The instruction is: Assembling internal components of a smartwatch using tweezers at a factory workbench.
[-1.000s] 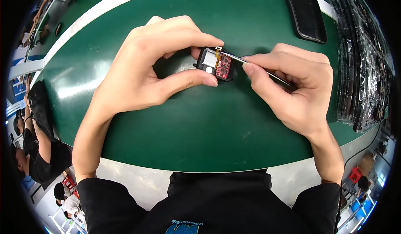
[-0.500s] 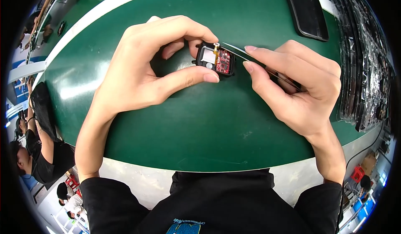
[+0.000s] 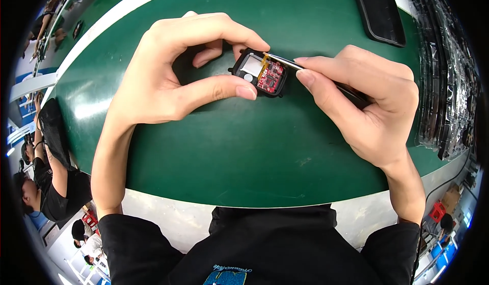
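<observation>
Between the thumb and index finger of my left hand (image 3: 175, 76) is a small black watch-like case (image 3: 236, 71), its inside facing up. A red circuit board (image 3: 272, 77) fills its right part. A silvery-white block (image 3: 251, 65) and a small round pale disc (image 3: 248, 78) lie in its left part, with a yellow flex strip (image 3: 264, 68) between block and board. My right hand (image 3: 367, 96) pinches a pair of tweezers (image 3: 288, 62). Their tips meet the upper edge of the case by the top of the strip, close to my left fingertip. What the tips grip is too small to tell.
Both hands are above a green table (image 3: 244, 152). A black phone-like slab (image 3: 378, 15) lies at the far right. Stacked black trays in clear plastic (image 3: 444, 76) stand along the right edge. A black mesh bag (image 3: 53, 130) and a seated person (image 3: 51, 183) are at the left.
The tweezers have closed up and come left onto the upper edge of the case. The case has turned slightly, and the raised end of the yellow strip now lies lower.
</observation>
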Demonstrator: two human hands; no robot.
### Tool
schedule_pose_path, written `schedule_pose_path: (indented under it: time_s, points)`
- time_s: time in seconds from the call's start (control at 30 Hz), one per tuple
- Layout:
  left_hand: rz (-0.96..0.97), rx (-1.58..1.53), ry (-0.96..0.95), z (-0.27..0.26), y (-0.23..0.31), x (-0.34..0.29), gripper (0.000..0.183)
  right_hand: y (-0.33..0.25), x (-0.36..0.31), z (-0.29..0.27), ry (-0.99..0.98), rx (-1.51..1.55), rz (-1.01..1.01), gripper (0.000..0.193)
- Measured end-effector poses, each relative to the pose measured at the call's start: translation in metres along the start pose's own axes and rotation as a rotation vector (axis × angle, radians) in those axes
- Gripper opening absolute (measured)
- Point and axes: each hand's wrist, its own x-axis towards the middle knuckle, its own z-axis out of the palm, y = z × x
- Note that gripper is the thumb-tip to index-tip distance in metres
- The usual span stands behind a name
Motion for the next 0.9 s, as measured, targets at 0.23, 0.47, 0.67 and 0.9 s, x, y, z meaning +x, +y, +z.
schedule_pose_path:
  time_s: [0.23,0.47,0.67,0.9]
  points:
    - [-0.023,-0.039,-0.029,-0.0023,-0.0006,-0.0006,0.06,-0.0003,0.0014,-0.0051,-0.063,0.062,0.068,0.014]
    - [0.044,0.05,-0.056,-0.0037,-0.0008,0.0003,0.06,0.0017,0.0007,-0.005,-0.082,0.062,0.041,0.015]
    - [0.027,0.089,-0.072,-0.0039,0.0003,0.0004,0.059,0.0011,-0.0002,-0.0046,-0.095,0.027,0.04,0.017]
    - [0.062,0.106,-0.062,-0.0017,0.0008,0.0006,0.055,0.0028,-0.002,-0.0046,-0.099,0.022,0.03,0.018]
